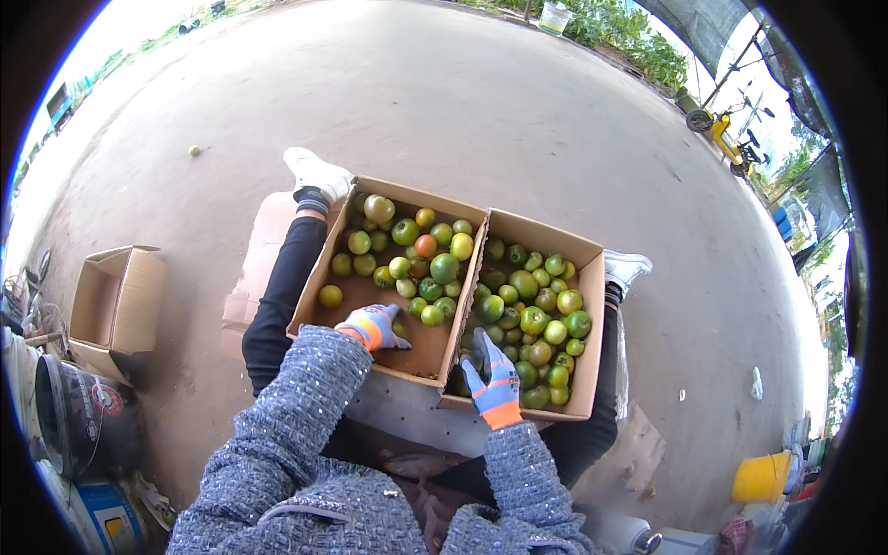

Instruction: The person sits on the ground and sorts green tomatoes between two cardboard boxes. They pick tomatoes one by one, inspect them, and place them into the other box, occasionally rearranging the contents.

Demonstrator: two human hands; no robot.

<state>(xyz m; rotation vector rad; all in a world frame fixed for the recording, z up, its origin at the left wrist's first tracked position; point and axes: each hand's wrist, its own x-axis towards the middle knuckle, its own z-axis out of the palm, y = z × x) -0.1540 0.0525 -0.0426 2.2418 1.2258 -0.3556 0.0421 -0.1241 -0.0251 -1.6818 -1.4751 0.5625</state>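
Observation:
Two cardboard boxes stand side by side between my outstretched legs, both with green and ripening tomatoes in them. In the left box [416, 198], a red tomato [425, 245] lies among mostly green ones. My left hand [375, 329], in a grey and orange work glove, reaches into that box's near part, fingers over a tomato partly hidden beneath them; its grip cannot be made out. The right box [598, 298] holds many green tomatoes [533, 320]. My right hand [494, 380], gloved alike, is over its near left corner, thumb and fingers apart, with nothing visible between them.
An empty cardboard carton [139, 302] stands on the floor to the left, near a black bucket [87, 416]. One small tomato [194, 150] lies on the floor at the upper left. A yellow container [761, 477] is at the lower right, and a metal flask [628, 535] lies near my right side.

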